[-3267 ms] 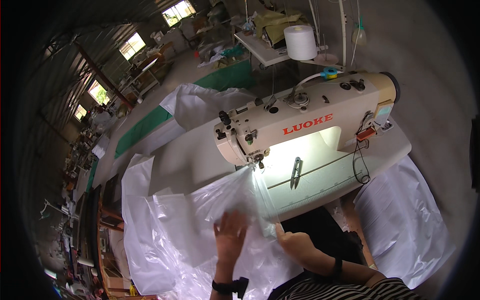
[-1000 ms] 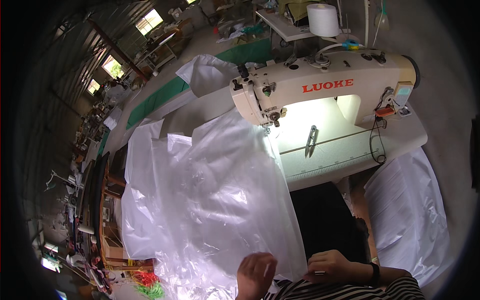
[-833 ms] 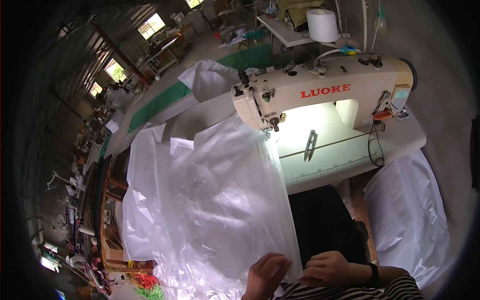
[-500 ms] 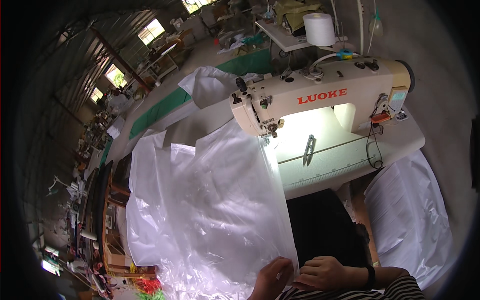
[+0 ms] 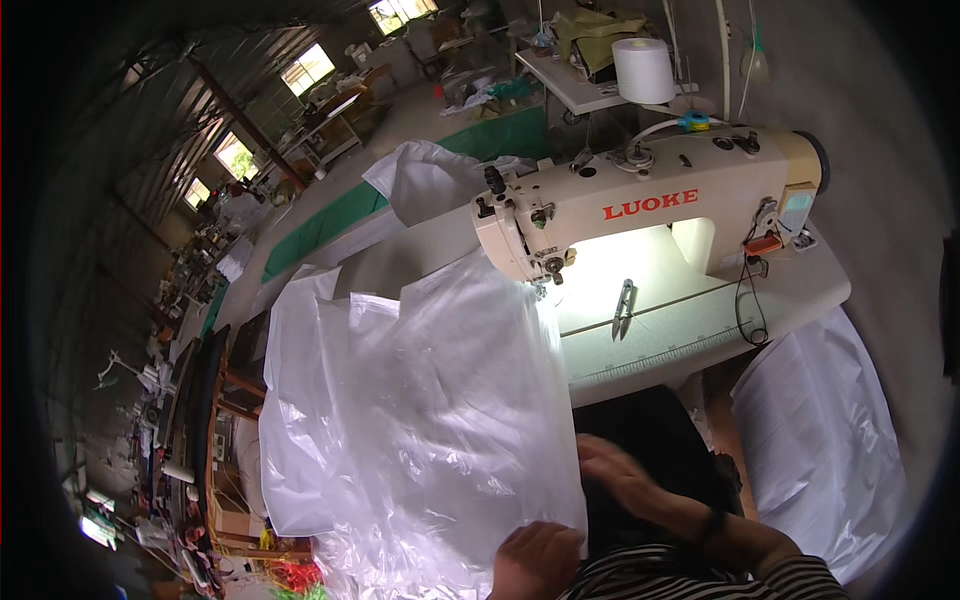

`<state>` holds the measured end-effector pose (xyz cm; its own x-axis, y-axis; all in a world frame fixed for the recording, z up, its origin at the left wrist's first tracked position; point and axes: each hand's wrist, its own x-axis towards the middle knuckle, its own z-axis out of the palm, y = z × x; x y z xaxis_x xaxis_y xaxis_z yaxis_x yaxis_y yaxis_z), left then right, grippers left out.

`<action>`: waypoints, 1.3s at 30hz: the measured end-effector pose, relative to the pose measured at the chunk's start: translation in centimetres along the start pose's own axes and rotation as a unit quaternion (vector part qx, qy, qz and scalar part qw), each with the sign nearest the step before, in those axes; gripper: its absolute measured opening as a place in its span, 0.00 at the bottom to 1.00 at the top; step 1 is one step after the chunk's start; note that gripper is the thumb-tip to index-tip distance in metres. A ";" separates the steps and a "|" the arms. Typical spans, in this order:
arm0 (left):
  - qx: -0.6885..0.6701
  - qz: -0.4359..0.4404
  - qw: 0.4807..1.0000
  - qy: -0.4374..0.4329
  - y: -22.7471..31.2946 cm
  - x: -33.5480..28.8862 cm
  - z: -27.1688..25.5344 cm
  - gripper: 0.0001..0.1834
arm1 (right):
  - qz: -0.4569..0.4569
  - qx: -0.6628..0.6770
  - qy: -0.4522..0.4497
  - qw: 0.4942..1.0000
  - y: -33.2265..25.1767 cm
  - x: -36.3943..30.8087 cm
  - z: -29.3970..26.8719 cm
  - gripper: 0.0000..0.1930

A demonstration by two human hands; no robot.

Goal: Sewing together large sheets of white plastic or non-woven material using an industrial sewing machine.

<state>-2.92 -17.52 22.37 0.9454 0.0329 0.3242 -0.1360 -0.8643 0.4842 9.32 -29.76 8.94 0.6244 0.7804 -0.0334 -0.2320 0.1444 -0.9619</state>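
A large sheet of shiny, translucent white plastic (image 5: 430, 400) hangs from the sewing machine down toward my lap, with its far right corner under the machine's needle (image 5: 545, 290). Its near right edge is gripped by my left hand (image 5: 537, 560), fingers curled closed over it. Higher along that same edge is my right hand (image 5: 620, 475), blurred by motion. Its fingers look stretched out toward the sheet; whether they touch it is hard to make out. The white sewing machine (image 5: 650, 210) is lit beneath its arm.
Thread snips (image 5: 622, 310) lie on the machine bed, right of the needle. A white thread cone (image 5: 643, 72) stands behind the machine. More white sheeting (image 5: 820, 440) hangs at the right. A wooden rack (image 5: 235, 390) is at the left, and a green strip (image 5: 330, 225) lies beyond.
My right hand has left its place beside the left hand and moved up along the sheet's edge. My left hand keeps its hold on the edge. The view has shifted slightly.
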 end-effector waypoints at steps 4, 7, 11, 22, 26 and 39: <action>0.015 0.081 0.986 -0.144 -1.0 0.4 1.1 0.07 | 0.145 0.063 -0.193 0.968 10.9 1.3 0.2 0.11; 0.009 0.073 0.980 -0.186 -2.2 -0.5 2.4 0.08 | 0.130 0.036 -0.196 0.971 10.3 0.2 -1.0 0.15; 0.016 0.101 0.959 -0.264 -3.5 -1.2 4.6 0.08 | 0.093 -0.089 0.085 0.988 -0.2 -0.8 -2.5 0.30; 0.040 0.150 0.958 -0.240 -3.4 -1.4 7.2 0.04 | 0.043 -0.411 0.126 0.902 -4.4 -1.1 0.6 0.27; 0.035 0.150 0.958 -0.241 -3.8 -1.2 7.1 0.04 | 0.069 -0.366 0.130 0.919 -4.2 -0.8 0.6 0.28; -0.014 0.158 0.946 -0.282 -4.1 0.2 6.9 0.02 | 0.054 -0.379 0.170 0.908 -3.3 -1.1 0.9 0.25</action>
<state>-0.17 -17.44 14.81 0.8629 -0.5048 -0.0238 -0.4389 -0.7719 0.4599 8.67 -30.54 12.37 0.8523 0.5140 -0.0968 0.1937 -0.4821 -0.8545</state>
